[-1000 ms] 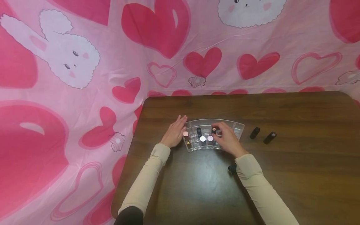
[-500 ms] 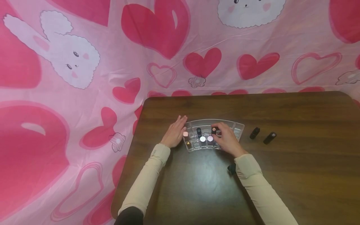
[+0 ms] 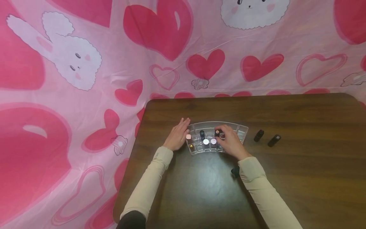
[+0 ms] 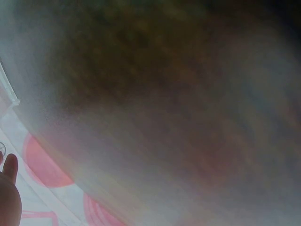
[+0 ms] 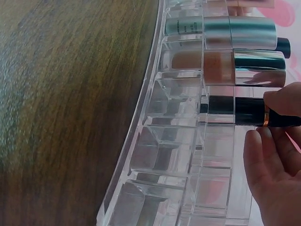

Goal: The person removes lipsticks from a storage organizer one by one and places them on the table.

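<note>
A clear curved organizer (image 3: pixel 242 130) with small compartments stands on the table. My right hand (image 3: pixel 231 142) pinches a black lipstick tube (image 5: pixel 249 111) with a thin gold ring, thumb on one side and fingers on the other. The tube stands upright in a back-row compartment. In the right wrist view, a tube with a shiny cap (image 5: pixel 259 68) and a silvery tube (image 5: pixel 254 33) stand beside it. My left hand (image 3: pixel 175 136) lies with straight fingers against the organizer's left end. Most of the left wrist view is a dark blur; some fingers (image 4: pixel 10 188) show at its edge.
Two black tubes (image 3: pixel 259 135) lie to the right of the organizer. A black object (image 3: pixel 235 172), partly hidden by my right cuff, lies in front. Also in the organizer are a dark tube (image 3: pixel 202 135) and a pink-topped one (image 3: pixel 188 137). A pink curtain (image 3: pixel 200 38) hangs behind.
</note>
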`<control>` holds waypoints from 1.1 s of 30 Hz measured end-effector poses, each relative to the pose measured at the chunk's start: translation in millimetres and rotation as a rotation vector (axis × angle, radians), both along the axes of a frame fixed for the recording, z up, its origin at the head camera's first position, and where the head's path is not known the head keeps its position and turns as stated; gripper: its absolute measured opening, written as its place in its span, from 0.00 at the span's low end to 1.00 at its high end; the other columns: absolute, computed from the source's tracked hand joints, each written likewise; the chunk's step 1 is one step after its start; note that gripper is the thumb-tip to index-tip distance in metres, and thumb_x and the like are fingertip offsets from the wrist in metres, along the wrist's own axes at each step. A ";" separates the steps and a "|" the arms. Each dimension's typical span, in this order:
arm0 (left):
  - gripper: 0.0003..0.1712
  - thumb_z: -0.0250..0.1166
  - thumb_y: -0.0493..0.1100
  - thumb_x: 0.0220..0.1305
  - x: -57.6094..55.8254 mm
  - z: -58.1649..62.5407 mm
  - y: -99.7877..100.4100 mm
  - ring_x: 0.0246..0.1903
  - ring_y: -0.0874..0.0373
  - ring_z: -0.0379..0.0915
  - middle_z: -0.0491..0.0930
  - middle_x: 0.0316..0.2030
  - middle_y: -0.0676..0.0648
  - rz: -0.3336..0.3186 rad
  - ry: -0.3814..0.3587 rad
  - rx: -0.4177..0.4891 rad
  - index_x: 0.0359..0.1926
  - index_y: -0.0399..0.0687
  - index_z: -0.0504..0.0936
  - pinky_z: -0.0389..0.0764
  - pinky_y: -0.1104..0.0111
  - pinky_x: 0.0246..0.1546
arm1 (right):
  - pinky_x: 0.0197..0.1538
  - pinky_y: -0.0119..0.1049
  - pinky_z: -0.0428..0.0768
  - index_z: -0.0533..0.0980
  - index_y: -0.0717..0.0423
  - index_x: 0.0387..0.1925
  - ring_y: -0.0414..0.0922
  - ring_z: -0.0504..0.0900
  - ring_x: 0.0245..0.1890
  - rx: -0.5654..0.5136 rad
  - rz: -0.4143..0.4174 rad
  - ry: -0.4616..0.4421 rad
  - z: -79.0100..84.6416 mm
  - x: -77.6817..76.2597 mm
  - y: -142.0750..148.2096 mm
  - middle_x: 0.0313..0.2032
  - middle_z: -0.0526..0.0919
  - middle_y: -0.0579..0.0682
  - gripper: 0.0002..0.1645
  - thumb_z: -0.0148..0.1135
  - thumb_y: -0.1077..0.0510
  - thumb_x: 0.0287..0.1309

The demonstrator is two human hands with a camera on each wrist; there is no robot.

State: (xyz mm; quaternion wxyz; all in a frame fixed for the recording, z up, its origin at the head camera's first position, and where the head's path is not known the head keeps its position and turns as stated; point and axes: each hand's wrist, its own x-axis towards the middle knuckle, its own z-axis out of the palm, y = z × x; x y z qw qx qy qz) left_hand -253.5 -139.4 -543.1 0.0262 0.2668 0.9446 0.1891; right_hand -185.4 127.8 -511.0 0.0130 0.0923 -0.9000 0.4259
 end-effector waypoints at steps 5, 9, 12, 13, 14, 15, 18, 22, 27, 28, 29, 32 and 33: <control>0.33 0.43 0.54 0.75 0.5 0.3 0.1 0.77 0.57 0.35 0.46 0.76 0.55 0.005 -0.006 0.008 0.76 0.51 0.52 0.54 0.51 0.73 | 0.49 0.51 0.79 0.74 0.61 0.54 0.55 0.76 0.47 -0.005 0.000 0.024 -1.1 0.3 -0.2 0.48 0.79 0.59 0.22 0.63 0.65 0.56; 0.33 0.43 0.53 0.75 0.1 0.6 0.7 0.77 0.55 0.37 0.48 0.76 0.54 0.000 0.002 0.014 0.75 0.50 0.52 0.55 0.51 0.73 | 0.49 0.51 0.79 0.74 0.60 0.53 0.54 0.76 0.47 -0.006 -0.001 0.029 -1.0 0.3 -0.1 0.48 0.79 0.59 0.21 0.63 0.64 0.56; 0.33 0.43 0.53 0.75 -0.2 0.6 1.0 0.77 0.55 0.37 0.48 0.76 0.54 -0.003 0.006 0.012 0.75 0.50 0.52 0.55 0.51 0.73 | 0.49 0.51 0.79 0.74 0.60 0.53 0.54 0.76 0.47 -0.005 0.000 0.016 -0.6 0.5 0.2 0.48 0.79 0.58 0.21 0.63 0.64 0.57; 0.33 0.43 0.53 0.75 -0.3 0.5 1.1 0.77 0.55 0.37 0.48 0.76 0.54 -0.002 0.007 0.009 0.75 0.50 0.52 0.55 0.51 0.73 | 0.49 0.51 0.79 0.74 0.60 0.54 0.54 0.76 0.47 -0.005 0.000 0.013 -0.5 0.5 0.2 0.48 0.79 0.58 0.21 0.63 0.64 0.57; 0.33 0.43 0.53 0.75 -0.2 0.6 1.2 0.77 0.55 0.37 0.48 0.76 0.54 -0.001 0.008 0.008 0.75 0.50 0.52 0.55 0.51 0.73 | 0.49 0.51 0.79 0.74 0.59 0.54 0.54 0.76 0.47 -0.003 0.000 0.009 -0.5 0.5 0.3 0.48 0.79 0.58 0.21 0.63 0.64 0.57; 0.33 0.43 0.53 0.75 -0.2 0.4 1.1 0.77 0.55 0.37 0.48 0.76 0.54 0.000 0.007 0.006 0.75 0.50 0.52 0.55 0.51 0.73 | 0.49 0.51 0.79 0.74 0.59 0.54 0.54 0.76 0.47 -0.002 -0.001 0.006 -0.7 0.4 0.3 0.48 0.79 0.57 0.21 0.63 0.63 0.57; 0.33 0.42 0.54 0.75 -0.3 -0.2 0.9 0.77 0.56 0.36 0.47 0.76 0.55 0.004 0.005 0.006 0.75 0.51 0.52 0.55 0.51 0.73 | 0.49 0.51 0.79 0.75 0.59 0.53 0.54 0.76 0.46 0.002 -0.001 0.012 -1.0 0.0 0.3 0.47 0.79 0.57 0.21 0.63 0.63 0.57; 0.33 0.43 0.54 0.75 -0.1 -0.5 0.7 0.77 0.57 0.36 0.47 0.76 0.56 0.009 0.000 0.009 0.75 0.51 0.52 0.55 0.51 0.73 | 0.48 0.51 0.80 0.75 0.60 0.52 0.53 0.77 0.45 0.005 -0.003 0.032 -1.7 -0.2 0.3 0.45 0.80 0.57 0.20 0.64 0.63 0.57; 0.33 0.42 0.54 0.75 0.0 -0.2 0.7 0.77 0.57 0.36 0.47 0.76 0.56 0.012 -0.003 0.002 0.76 0.52 0.52 0.54 0.51 0.73 | 0.48 0.51 0.80 0.76 0.59 0.52 0.53 0.77 0.45 0.004 -0.004 0.033 -1.5 -0.1 0.0 0.45 0.80 0.56 0.20 0.64 0.63 0.57; 0.33 0.42 0.54 0.75 -0.1 -0.2 0.8 0.77 0.56 0.36 0.47 0.76 0.55 0.012 -0.003 0.002 0.76 0.51 0.52 0.54 0.51 0.73 | 0.49 0.51 0.80 0.76 0.59 0.52 0.53 0.77 0.46 0.004 -0.002 0.032 -1.6 -0.1 0.0 0.45 0.80 0.56 0.20 0.64 0.63 0.57; 0.33 0.42 0.54 0.75 0.0 -0.2 0.8 0.77 0.56 0.36 0.47 0.76 0.55 0.012 -0.004 0.003 0.76 0.51 0.52 0.54 0.51 0.73 | 0.49 0.51 0.80 0.75 0.60 0.52 0.54 0.77 0.46 0.002 0.000 0.032 -1.6 0.0 0.1 0.45 0.80 0.57 0.20 0.64 0.63 0.57; 0.33 0.43 0.54 0.75 0.2 -0.1 0.8 0.77 0.56 0.36 0.47 0.76 0.55 0.015 -0.005 0.006 0.76 0.51 0.52 0.54 0.51 0.73 | 0.49 0.51 0.80 0.75 0.60 0.52 0.54 0.78 0.46 -0.003 0.002 0.028 -1.6 0.3 0.4 0.45 0.80 0.57 0.20 0.64 0.63 0.57; 0.33 0.43 0.54 0.75 0.2 -0.1 0.9 0.77 0.56 0.36 0.47 0.76 0.55 0.015 -0.004 0.007 0.76 0.52 0.52 0.54 0.51 0.73 | 0.49 0.51 0.80 0.75 0.61 0.52 0.54 0.78 0.46 -0.005 0.006 0.027 -1.7 0.4 0.6 0.45 0.80 0.57 0.20 0.64 0.63 0.58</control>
